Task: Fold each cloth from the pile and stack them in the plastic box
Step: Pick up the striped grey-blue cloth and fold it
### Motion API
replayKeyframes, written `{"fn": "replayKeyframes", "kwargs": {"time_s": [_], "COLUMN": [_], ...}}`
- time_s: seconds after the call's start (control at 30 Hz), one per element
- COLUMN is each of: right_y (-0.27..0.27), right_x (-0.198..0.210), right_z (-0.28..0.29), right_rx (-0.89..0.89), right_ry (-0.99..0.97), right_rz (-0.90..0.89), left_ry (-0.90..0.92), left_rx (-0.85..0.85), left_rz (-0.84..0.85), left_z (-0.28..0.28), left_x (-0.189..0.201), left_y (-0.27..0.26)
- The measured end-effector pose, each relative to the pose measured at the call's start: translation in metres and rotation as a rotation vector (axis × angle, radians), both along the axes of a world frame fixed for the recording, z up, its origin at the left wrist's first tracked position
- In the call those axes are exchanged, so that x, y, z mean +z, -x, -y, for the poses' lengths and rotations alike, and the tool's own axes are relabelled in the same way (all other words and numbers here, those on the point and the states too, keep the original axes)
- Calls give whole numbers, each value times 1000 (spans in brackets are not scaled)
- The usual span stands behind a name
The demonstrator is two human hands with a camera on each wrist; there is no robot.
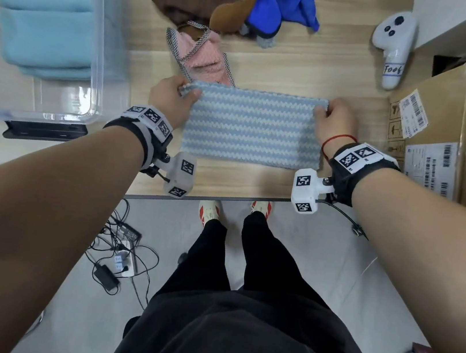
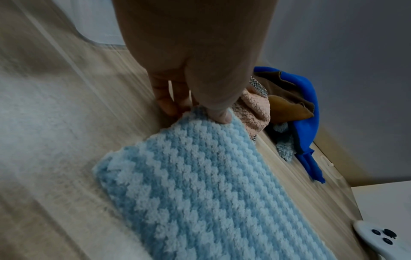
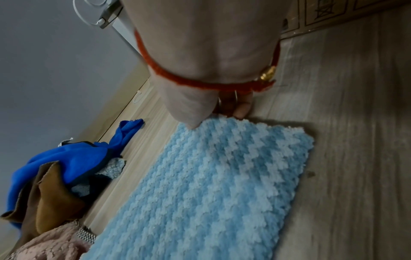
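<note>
The striped cloth (image 1: 253,126) is laid flat on the surface (image 1: 301,74); its far left corner is pinched by the left hand (image 1: 168,97), its far right corner by the right hand (image 1: 336,122); the pile (image 1: 221,2) lies beyond; folded cloths (image 1: 44,12) are stacked in the box (image 1: 100,65).

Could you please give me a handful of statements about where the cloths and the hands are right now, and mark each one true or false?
1. The left hand and the right hand each pinch a far corner of the blue-and-white zigzag fleece cloth. True.
2. The clear plastic box holds no cloth. False: folded light blue towels lie in it.
3. The zigzag cloth hangs in the air. False: it lies flat on the wooden table.
4. A pink fluffy cloth with checked trim lies just beyond the zigzag cloth. True.
5. The white handheld controller sits left of the box. False: it sits right of the pile.
</note>
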State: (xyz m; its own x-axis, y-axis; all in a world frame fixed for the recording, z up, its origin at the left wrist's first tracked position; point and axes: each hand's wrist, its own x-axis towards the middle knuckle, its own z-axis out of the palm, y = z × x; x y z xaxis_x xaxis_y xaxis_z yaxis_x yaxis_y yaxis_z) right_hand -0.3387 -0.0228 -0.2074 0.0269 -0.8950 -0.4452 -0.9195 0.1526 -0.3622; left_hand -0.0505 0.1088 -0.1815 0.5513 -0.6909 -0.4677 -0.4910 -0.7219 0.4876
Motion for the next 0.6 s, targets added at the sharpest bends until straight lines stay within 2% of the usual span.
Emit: {"fn": "replayKeyframes", "kwargs": {"time_s": [0.13, 0.23, 0.3, 0.37, 0.43, 0.53, 0.6], "right_y": [-6, -7, -7, -6, -5, -4, -5], "right_x": [8, 14, 17, 19, 18, 13, 12], "right_z": [-2, -8, -14, -22, -33, -44, -49], "right_rx": [-28, -67, -70, -74, -56, 9, 67], "right_ry": [-12, 37, 79, 59, -17, -134, -167], "right_rz": [-23, -4, -3, -20, -79, -142, -117], "left_ry": [5, 107, 181, 213, 201, 136, 43], "left_rx": [14, 44, 6, -118, -321, -605, -758], "left_rz": [7, 58, 99, 83, 35, -74, -109], "left_z": [-1, 0, 1, 4, 4, 1, -6], "left_x": [-2, 4, 13, 19, 22, 17, 12], "left_y": [0, 3, 10, 23, 40, 66, 78]}}
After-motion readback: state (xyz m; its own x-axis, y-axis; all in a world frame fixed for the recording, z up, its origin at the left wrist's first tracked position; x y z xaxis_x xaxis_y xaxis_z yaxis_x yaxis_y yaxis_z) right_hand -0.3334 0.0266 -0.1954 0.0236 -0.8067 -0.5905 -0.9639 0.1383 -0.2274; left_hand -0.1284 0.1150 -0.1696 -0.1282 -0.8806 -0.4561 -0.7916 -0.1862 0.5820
